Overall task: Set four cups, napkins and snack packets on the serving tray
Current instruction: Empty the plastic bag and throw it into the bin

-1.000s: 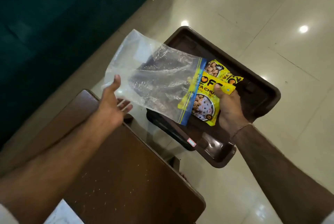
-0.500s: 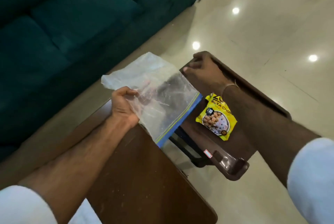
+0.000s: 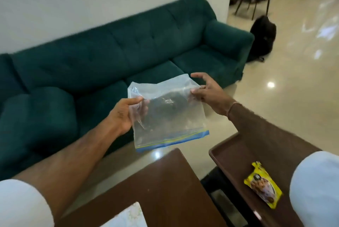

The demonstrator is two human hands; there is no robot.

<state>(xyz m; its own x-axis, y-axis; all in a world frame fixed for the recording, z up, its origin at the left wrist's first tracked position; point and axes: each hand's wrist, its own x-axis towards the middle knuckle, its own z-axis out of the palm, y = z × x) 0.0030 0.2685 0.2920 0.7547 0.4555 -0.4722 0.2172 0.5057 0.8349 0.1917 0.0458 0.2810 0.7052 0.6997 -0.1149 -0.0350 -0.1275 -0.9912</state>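
I hold an empty clear zip bag (image 3: pixel 168 116) with a blue seal strip up in front of the sofa. My left hand (image 3: pixel 124 115) grips its left side. My right hand (image 3: pixel 207 93) pinches its upper right corner, the other fingers spread. A yellow snack packet (image 3: pixel 262 189) lies flat on the dark brown serving tray (image 3: pixel 231 151) at the lower right, partly behind my right sleeve. No cups are in view.
A dark wooden table (image 3: pixel 161 190) stands below the bag, with a white patterned sheet (image 3: pixel 128 216) at its near edge. A green sofa (image 3: pixel 110 52) fills the left and middle. A black backpack (image 3: pixel 262 38) sits on the glossy floor, chairs beyond it.
The snack packet came out of my right hand and now lies on the tray. My right hand moved to the bag's corner. The bag was lifted up, and my view rose toward the sofa.
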